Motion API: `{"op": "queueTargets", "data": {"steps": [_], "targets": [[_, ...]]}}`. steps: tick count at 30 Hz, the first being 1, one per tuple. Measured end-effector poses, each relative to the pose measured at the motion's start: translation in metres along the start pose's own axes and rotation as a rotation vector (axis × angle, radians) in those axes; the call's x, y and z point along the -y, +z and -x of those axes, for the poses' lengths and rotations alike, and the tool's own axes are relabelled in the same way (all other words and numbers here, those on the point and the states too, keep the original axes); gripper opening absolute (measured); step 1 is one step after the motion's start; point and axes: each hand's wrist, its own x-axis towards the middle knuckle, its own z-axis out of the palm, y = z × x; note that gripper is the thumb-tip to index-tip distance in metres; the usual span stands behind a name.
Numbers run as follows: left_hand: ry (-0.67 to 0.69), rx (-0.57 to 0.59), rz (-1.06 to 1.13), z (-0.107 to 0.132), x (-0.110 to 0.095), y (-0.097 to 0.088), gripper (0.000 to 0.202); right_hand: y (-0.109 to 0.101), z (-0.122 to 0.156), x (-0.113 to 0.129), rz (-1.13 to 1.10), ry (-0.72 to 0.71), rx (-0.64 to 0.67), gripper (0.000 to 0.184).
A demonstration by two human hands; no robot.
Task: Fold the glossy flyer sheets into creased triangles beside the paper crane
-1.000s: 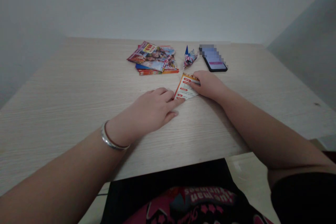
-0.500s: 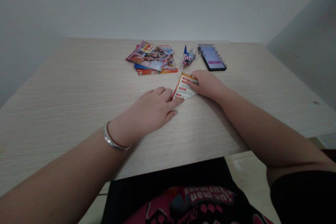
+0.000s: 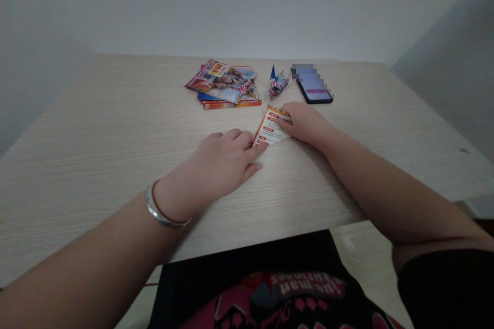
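Observation:
A folded sheet of printed paper [image 3: 272,127], white with red labels and an orange border, lies on the table between my hands. My left hand [image 3: 226,162] holds its near left corner, with the index finger stretched over the paper and the other fingers curled at the edge; the thumb rests apart, nearer to me. At the paper's right side, my right hand [image 3: 304,122] is closed on the upper corner, its thumb lying on the printed face. Just beyond the paper stands a folded paper crane [image 3: 277,84] with a blue point.
A stack of colourful printed leaflets [image 3: 224,85] lies at the back, left of the crane. Right of the crane is a phone [image 3: 317,90] with its screen lit and partly blurred. The pale wooden table [image 3: 116,128] meets a wall [image 3: 239,5] behind.
My left hand has slid very slightly to the left along the paper's near corner, and the left wrist has shifted a little left and down. The right hand has hardly moved.

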Motion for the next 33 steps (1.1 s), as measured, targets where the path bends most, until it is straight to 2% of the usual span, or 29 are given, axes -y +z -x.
{"op": "queueTargets", "data": {"steps": [4, 9, 14, 19, 22, 25, 29, 33], "targets": [[-0.003, 0.029, 0.035, 0.004, 0.005, 0.000, 0.045, -0.002, 0.003, -0.001, -0.013, 0.001, 0.009, 0.030], [-0.017, -0.049, 0.036, 0.010, 0.016, 0.003, 0.041, -0.004, 0.004, -0.004, -0.024, 0.005, 0.030, 0.030], [-0.022, -0.033, 0.044, 0.005, 0.021, 0.003, 0.043, -0.001, 0.004, -0.005, -0.012, 0.004, 0.012, 0.030], [0.014, -0.141, 0.209, -0.004, 0.022, 0.004, 0.041, 0.001, 0.005, -0.003, 0.003, -0.005, -0.008, 0.030], [0.060, -0.144, 0.282, -0.006, 0.023, 0.008, 0.041, 0.000, 0.006, -0.002, 0.011, -0.001, 0.002, 0.032], [0.090, -0.117, 0.270, -0.006, 0.027, 0.014, 0.042, 0.000, 0.005, -0.001, 0.021, 0.002, 0.011, 0.033], [0.120, -0.146, 0.235, -0.006, 0.031, 0.022, 0.044, 0.001, 0.004, 0.000, 0.018, -0.006, 0.002, 0.033], [0.137, -0.162, 0.205, -0.004, 0.029, 0.021, 0.044, 0.000, 0.004, 0.002, 0.024, 0.006, 0.019, 0.032]]}}
